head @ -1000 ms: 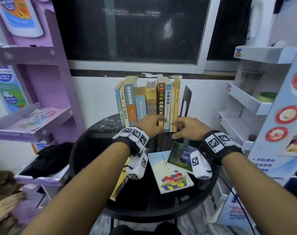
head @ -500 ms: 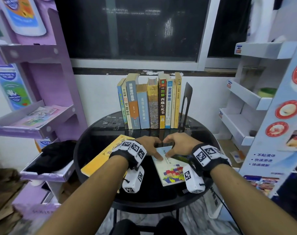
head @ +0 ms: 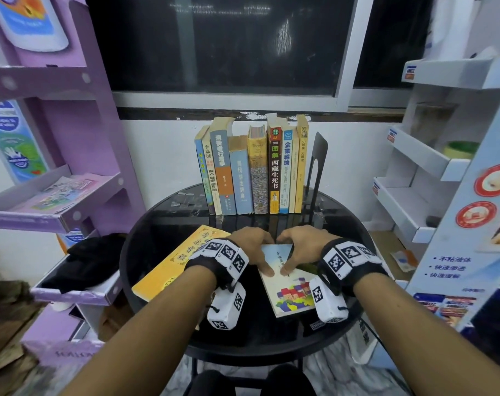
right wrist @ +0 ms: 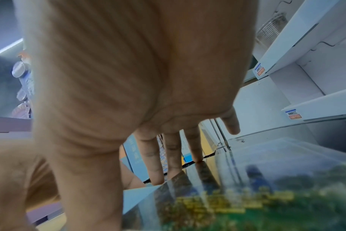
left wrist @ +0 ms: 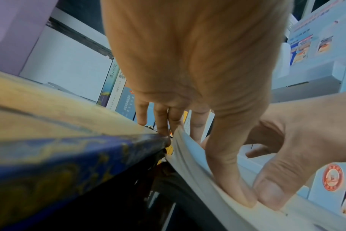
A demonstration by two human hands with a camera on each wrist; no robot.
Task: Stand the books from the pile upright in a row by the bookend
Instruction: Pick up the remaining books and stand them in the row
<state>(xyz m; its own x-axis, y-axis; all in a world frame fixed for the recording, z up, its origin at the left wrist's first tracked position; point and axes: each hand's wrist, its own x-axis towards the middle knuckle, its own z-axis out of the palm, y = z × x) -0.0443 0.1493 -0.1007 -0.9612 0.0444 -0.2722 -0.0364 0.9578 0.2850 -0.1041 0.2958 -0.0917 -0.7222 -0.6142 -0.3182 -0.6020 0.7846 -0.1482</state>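
Both hands, the left hand (head: 250, 244) and right hand (head: 301, 244), pinch the far end of the pale book (head: 290, 284) lying flat on the near surface (head: 157, 230), long axis pointing far toward the upright row (head: 253, 167) left of the bookend (head: 317, 164).

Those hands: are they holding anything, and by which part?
Both hands pinch the pale-covered book at its far end, thumbs on the cover.

My left hand (head: 250, 247) and right hand (head: 301, 247) sit side by side, thumbs down, fingertips nearly touching.
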